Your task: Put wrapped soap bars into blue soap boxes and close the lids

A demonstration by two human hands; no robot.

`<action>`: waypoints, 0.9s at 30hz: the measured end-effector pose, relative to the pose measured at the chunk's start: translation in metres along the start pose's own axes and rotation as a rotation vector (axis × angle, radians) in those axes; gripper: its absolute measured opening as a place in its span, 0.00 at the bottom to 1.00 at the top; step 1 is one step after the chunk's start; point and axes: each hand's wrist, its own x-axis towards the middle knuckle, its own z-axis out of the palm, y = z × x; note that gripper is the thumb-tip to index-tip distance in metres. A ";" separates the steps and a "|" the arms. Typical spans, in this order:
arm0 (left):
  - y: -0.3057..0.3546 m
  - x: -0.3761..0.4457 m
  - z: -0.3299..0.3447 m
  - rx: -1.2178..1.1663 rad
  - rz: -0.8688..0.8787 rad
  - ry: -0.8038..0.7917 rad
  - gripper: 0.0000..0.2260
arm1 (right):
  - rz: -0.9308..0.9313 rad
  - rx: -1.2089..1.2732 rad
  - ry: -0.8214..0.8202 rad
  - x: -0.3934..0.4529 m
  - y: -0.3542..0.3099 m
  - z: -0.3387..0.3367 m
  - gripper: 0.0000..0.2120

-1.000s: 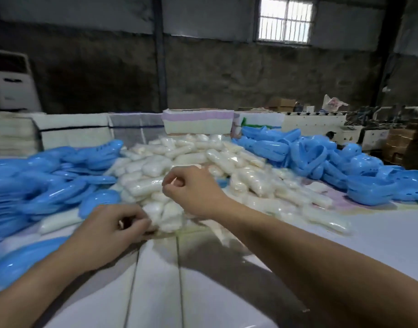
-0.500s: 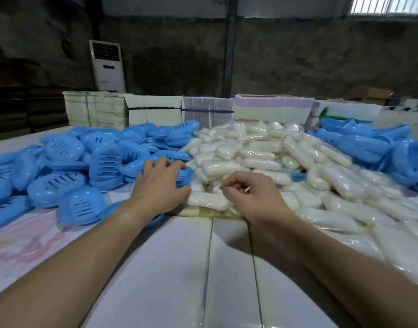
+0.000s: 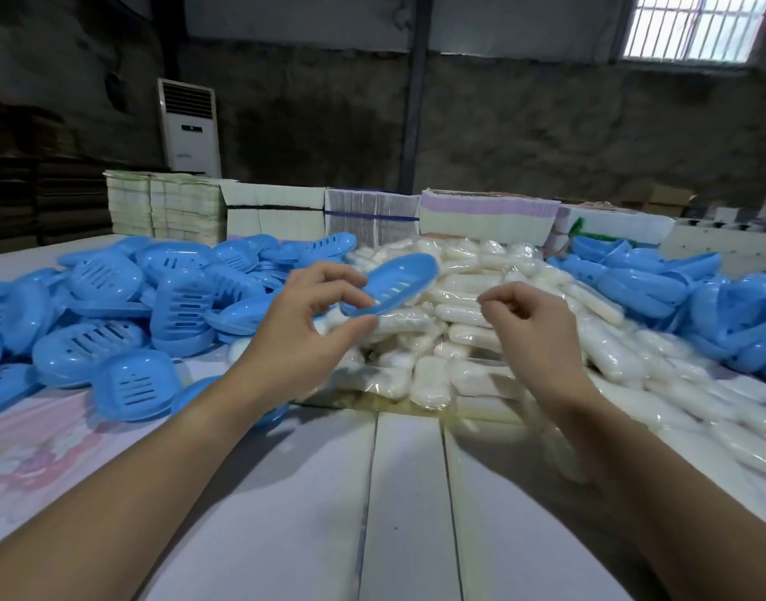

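My left hand pinches the near end of a blue slotted soap box half and holds it in the air above the pile of wrapped white soap bars. To the right of it, my right hand hovers over the same pile with its fingers loosely curled and nothing in them. More blue slotted box halves lie heaped on the left of the white table. Another heap of blue box shells lies on the right.
Stacks of flat cartons stand in a row along the table's far edge. A white floor air conditioner stands against the dark back wall. A pink printed sheet covers the table's near left.
My left hand has lifted a blue box half off the left heap and carried it right, over the soap. My right hand has risen a little above the soap pile.
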 end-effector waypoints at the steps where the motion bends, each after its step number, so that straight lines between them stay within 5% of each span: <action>1: 0.002 -0.002 0.001 -0.059 0.002 -0.104 0.09 | 0.024 -0.021 0.027 0.005 0.002 -0.007 0.10; 5: 0.003 -0.011 0.007 -0.008 -0.034 -0.631 0.11 | 0.092 -0.179 -0.064 0.017 0.010 -0.024 0.08; 8: 0.001 -0.014 0.010 0.136 0.030 -0.829 0.17 | 0.130 -0.458 -0.336 0.022 0.014 -0.028 0.06; 11: 0.000 -0.013 0.008 0.165 0.031 -0.871 0.13 | 0.177 -0.681 -0.631 0.027 0.009 -0.032 0.03; 14: -0.001 -0.014 0.012 0.198 0.026 -0.908 0.07 | 0.064 -0.931 -0.747 0.026 0.017 -0.032 0.20; 16: -0.001 -0.015 0.016 0.219 0.020 -0.879 0.11 | 0.016 -0.963 -0.793 0.020 0.023 -0.029 0.23; 27: 0.011 -0.019 0.021 0.136 -0.181 -0.684 0.24 | -0.049 -0.597 -0.448 0.010 0.024 -0.033 0.12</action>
